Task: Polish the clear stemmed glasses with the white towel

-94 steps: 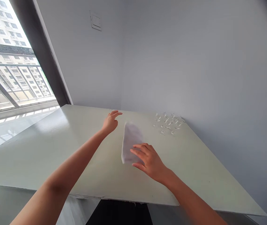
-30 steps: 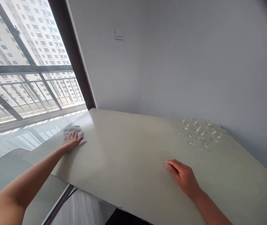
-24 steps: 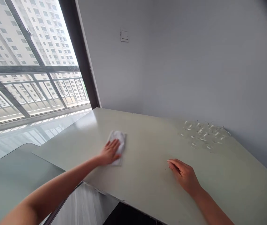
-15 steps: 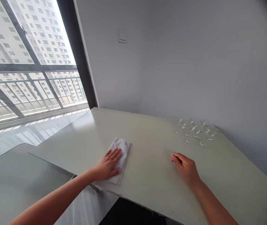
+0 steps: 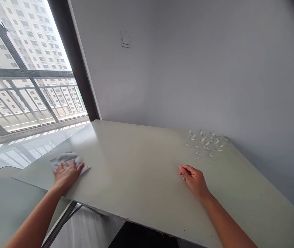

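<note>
My left hand (image 5: 67,175) presses flat on a pale grey-white cloth (image 5: 68,157) at the left part of the light greenish tabletop (image 5: 136,165). Its fingers are spread over the cloth, which is bunched in front of them and shows a corner to the right. My right hand (image 5: 193,179) rests loosely curled near the middle right of the table, and no object shows in its fingers. Beyond it stands a group of several clear glasses (image 5: 206,142), close to the wall; they overlap, so single ones are hard to make out.
Behind the table rises a plain grey wall (image 5: 201,69) with a white switch (image 5: 125,40). At the left is a large window (image 5: 28,74) with a railing outside. A lower greenish surface (image 5: 4,199) adjoins the front left edge, with a metal leg (image 5: 61,220) beneath.
My left hand has slid the cloth leftward across the table, from near the front middle to the left part. My right hand keeps its curled shape; the view has shifted slightly.
</note>
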Demonstrator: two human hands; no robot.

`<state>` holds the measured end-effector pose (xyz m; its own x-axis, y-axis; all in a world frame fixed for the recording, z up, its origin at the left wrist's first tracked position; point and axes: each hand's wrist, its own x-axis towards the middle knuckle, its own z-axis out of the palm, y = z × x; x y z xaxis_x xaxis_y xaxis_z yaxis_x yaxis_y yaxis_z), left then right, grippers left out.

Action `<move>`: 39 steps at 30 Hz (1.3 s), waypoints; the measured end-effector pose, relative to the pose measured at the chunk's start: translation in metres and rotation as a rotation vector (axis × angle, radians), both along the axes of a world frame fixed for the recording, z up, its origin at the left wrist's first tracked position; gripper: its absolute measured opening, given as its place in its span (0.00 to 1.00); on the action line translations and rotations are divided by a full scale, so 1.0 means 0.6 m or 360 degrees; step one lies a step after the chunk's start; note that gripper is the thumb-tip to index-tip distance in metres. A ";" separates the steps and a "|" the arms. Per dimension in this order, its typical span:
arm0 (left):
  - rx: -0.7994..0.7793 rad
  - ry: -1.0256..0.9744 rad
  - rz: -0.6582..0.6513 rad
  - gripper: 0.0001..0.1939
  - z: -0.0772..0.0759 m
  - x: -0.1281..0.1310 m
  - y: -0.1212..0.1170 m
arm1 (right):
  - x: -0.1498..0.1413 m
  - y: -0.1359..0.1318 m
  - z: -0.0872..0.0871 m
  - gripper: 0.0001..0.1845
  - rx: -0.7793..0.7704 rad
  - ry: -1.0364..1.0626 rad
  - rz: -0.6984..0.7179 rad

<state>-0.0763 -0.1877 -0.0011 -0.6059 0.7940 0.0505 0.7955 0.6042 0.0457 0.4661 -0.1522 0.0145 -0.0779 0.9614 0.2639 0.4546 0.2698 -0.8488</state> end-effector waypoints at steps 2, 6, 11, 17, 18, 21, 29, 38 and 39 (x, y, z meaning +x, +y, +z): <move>0.0034 0.0064 -0.0260 0.37 -0.015 0.082 0.009 | -0.003 -0.002 0.002 0.17 -0.0002 -0.0005 0.0022; 0.0140 0.0076 -0.0758 0.34 -0.031 0.247 0.016 | 0.000 -0.004 0.003 0.17 0.0007 -0.0041 0.0010; 0.0285 -0.0262 -0.1641 0.32 -0.031 0.413 -0.008 | -0.011 -0.009 -0.003 0.18 -0.0017 -0.0027 0.0054; 0.0485 -0.1264 -0.1721 0.34 -0.018 0.489 -0.004 | -0.086 -0.052 -0.002 0.16 0.0437 -0.0501 0.0198; 0.0598 -0.1450 -0.1569 0.32 -0.013 0.488 0.004 | -0.100 -0.059 -0.002 0.17 0.0522 -0.0634 0.0226; 0.0941 -0.1778 -0.1098 0.26 0.003 0.472 0.040 | -0.138 -0.064 -0.011 0.30 0.0558 -0.1027 0.0464; 0.1172 -0.1953 -0.0564 0.22 -0.013 0.443 0.117 | -0.200 0.101 -0.046 0.43 0.0069 -0.1380 0.0673; 0.0987 -0.2108 -0.0417 0.18 -0.015 0.442 0.114 | -0.146 0.349 -0.027 0.45 -0.0445 -0.1428 -0.0006; 0.0948 -0.2105 -0.0415 0.17 -0.011 0.442 0.113 | -0.135 0.368 -0.025 0.46 -0.0477 -0.1426 -0.0061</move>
<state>0.1891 -0.1200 -0.0076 -0.3168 0.9465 -0.0624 0.0590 0.0853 0.9946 0.3852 0.0689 -0.0008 -0.0988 0.9856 -0.1374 0.9751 0.0683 -0.2110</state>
